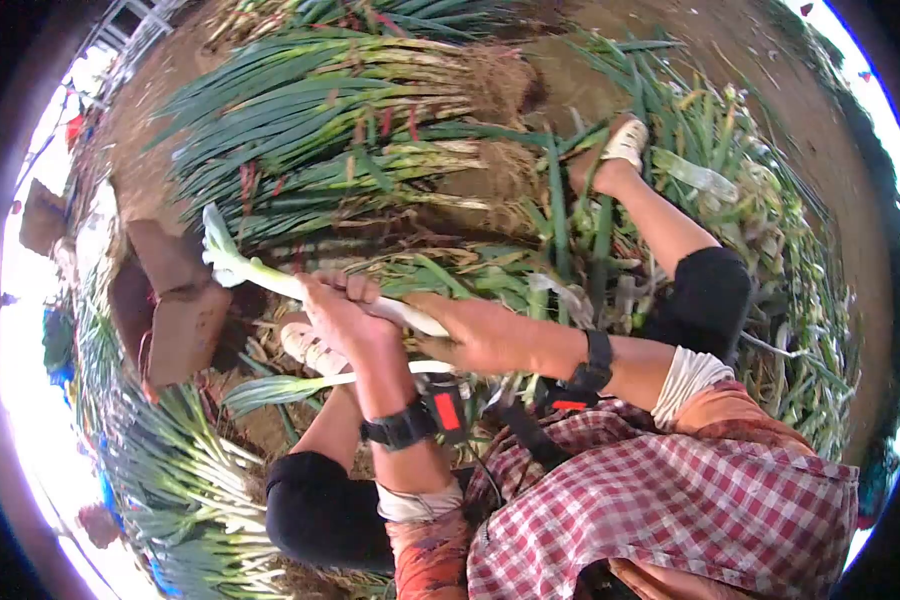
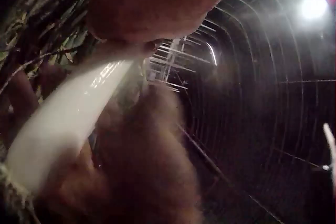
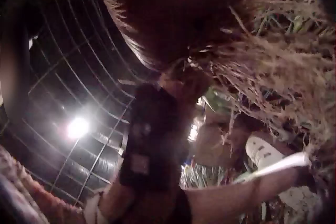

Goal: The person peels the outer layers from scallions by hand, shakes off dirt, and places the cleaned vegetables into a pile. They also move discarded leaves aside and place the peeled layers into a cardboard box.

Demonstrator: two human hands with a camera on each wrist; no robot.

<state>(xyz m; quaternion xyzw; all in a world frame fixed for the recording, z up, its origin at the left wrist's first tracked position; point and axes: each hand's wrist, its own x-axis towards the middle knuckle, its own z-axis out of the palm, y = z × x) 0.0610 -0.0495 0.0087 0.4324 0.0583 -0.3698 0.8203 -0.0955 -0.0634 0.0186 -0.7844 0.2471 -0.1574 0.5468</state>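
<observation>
Leek (image 1: 280,282) | gripped in left hand (image 1: 355,315) mid-length | white end (image 1: 427,323) against right hand (image 1: 480,338), its grip unclear

A glossy white stalk (image 2: 73,111) slants from the lower left of the frame to upper centre, meeting a shadowed hand (image 2: 157,6). Dark stems (image 2: 58,19) tangle at upper left; a bright light (image 2: 314,7) glares against a dark, line-crossed backdrop (image 2: 257,113) at right.
</observation>
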